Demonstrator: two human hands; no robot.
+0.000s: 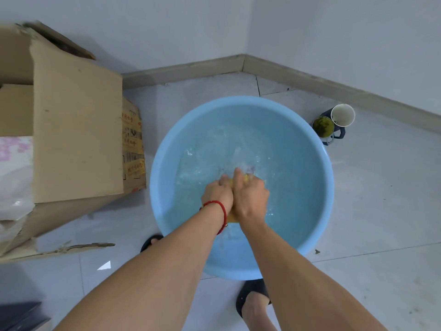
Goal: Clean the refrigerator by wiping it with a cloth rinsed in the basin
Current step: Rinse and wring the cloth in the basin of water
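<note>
Nearest: two feet in dark slippers on tiled floor, just at near rim of basin, one tucked partly under its left edge

Over basin: both forearms reaching in from near side. Left hand, red string bracelet at wrist, & right hand pressed side by side, both clenched round yellow cloth. Cloth mostly hidden w/in the fists; only yellow slivers showing below wrists & by the knuckles. Sits low in basin, near-centre, at or just under water surface, which looks churned & splashy beyond the knuckles

Step in hand, as judged: rinsing/scrubbing cloth, wringing likely next. To do well:
- rub the two halves against each other under water, not above it
- open & refold so hidden folds get rinsed too
- lift clear over basin centre, twist hard, let drip inside rim, not on floor
- aim for damp, not dripping, before fridge

Left of basin: big open cardboard box, flap down, plastic bag inside

Right & beyond basin: white cup & small pot w/ green stuff, near far rim but apart from it

Farthest: skirting board & wall corner. Fridge not in view
</note>
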